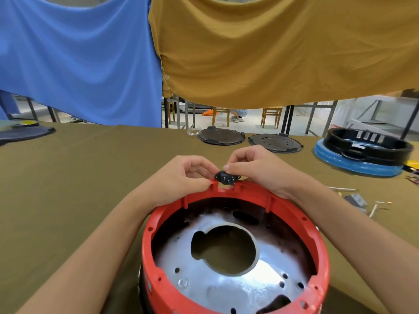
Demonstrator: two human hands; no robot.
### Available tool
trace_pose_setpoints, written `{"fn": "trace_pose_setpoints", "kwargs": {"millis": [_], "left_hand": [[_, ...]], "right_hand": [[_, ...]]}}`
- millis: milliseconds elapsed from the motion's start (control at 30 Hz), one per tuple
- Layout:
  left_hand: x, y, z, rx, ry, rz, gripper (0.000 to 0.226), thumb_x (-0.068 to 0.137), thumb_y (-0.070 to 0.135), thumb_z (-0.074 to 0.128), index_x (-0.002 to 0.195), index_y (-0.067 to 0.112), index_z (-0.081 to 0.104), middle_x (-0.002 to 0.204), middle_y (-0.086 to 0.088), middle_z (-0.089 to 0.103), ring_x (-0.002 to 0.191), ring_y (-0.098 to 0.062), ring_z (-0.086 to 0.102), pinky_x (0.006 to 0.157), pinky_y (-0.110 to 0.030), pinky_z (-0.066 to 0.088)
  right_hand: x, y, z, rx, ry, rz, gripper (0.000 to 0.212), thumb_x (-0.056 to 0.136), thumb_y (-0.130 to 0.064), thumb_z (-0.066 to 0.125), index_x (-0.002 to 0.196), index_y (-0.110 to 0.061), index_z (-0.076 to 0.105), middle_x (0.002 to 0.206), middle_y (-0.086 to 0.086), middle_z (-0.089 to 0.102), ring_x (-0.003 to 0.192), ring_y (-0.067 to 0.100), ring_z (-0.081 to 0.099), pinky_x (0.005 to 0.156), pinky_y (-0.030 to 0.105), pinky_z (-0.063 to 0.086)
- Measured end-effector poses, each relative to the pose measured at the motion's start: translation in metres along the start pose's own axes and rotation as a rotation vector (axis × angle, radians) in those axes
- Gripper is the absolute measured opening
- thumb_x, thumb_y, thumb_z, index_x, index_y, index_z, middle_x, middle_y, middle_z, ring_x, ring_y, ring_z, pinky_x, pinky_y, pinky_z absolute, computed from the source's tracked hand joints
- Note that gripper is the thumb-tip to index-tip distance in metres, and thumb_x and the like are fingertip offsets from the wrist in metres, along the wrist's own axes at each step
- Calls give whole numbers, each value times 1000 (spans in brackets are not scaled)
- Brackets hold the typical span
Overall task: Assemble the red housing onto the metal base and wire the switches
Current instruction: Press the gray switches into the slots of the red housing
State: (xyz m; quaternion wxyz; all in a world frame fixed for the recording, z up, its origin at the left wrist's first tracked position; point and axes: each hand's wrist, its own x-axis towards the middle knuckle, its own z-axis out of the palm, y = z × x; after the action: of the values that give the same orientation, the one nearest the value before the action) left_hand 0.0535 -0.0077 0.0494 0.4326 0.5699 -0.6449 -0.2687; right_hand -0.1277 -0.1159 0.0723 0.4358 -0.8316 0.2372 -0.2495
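Both hands up at the far rim of the red housing (235, 252), which sits over the metal base (229, 268) on the table (79, 177), right in front of the person. Small black socket-type switch part (227, 177) is pinched between them: left hand (183, 177) grips its left ear with thumb and forefinger, heel resting on the rim; right hand (254, 168) pinches its top right corner, fingers curled. So both grips narrow, both holding the same part.

Key relation: the part hangs directly above the notch (226, 189) cut in the housing's far wall, just beside it, not yet seated. Its long axis runs left-right, in line with the notch's width. Terminals look to face inward toward the person, hard to be sure. Both hands about equally near; the coming move is likely straight down into the slot.

Loose wires and small parts (360, 200) lie to the right, well apart. Other dark round plates (221, 137) at the table's far edge.
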Motion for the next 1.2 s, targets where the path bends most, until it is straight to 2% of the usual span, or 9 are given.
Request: {"fn": "trace_pose_setpoints", "kwargs": {"millis": [133,200,400,567,733,800,867,1067,1200], "left_hand": [[-2,1,0,-4,16,22,28,77,14,65,99,29,71,99,1,74,91,-23,72,89,-39,56],[-2,1,1,2,20,34,30,77,12,65,101,28,70,100,-1,74,93,-27,71,92,-44,56],[-4,5,1,11,14,57,30,78,12,64,101,30,73,102,-1,74,94,-22,72,91,-40,56],[-5,6,1,67,1,54,28,80,15,62,98,34,72,98,2,75,90,-21,73,89,-39,57],[-4,7,2,121,6,35,24,80,22,63,94,38,73,85,-5,76,82,-36,70,86,-49,54],[-4,8,1,138,3,29,23,82,20,64,93,38,74,81,-5,76,70,-28,68,78,-42,56],[-4,9,0,152,-11,25,25,87,13,65,92,35,75,77,-2,76,66,-16,64,71,-29,53],[-3,16,4,299,-2,38,27,86,3,61,93,26,74,68,24,68,51,3,57,56,-11,43],[-7,20,6,438,26,132,35,84,8,60,96,39,70,87,28,69,76,3,66,62,-10,46]], "right_hand": [[-1,-1,1,0,9,-7,18,89,-13,68,85,4,69,75,9,68,70,13,58,76,28,47],[-1,-1,1,-15,8,-10,17,89,-13,69,83,2,69,70,5,66,66,9,57,69,22,46],[-3,-1,-1,-15,-47,48,13,89,-9,68,84,3,69,62,2,61,55,9,52,54,15,44],[-2,-2,-1,-8,-42,98,11,88,-12,69,80,-4,70,66,1,63,61,9,55,60,18,46],[-2,-3,-3,-48,-71,132,13,87,-18,71,79,-7,71,70,3,65,66,13,58,69,27,49],[-2,-4,-4,-79,-90,153,15,87,-21,72,79,-9,71,69,2,64,65,13,57,69,29,48],[-1,-5,-5,-101,-110,182,15,87,-24,72,77,-12,72,68,1,63,63,13,55,68,29,47],[-2,-2,-1,-118,-90,190,20,90,-24,69,71,-18,68,65,0,59,61,13,51,67,28,43],[-8,0,-2,122,-89,264,14,88,-22,71,89,-9,75,81,12,66,74,24,59,79,39,51]]}}
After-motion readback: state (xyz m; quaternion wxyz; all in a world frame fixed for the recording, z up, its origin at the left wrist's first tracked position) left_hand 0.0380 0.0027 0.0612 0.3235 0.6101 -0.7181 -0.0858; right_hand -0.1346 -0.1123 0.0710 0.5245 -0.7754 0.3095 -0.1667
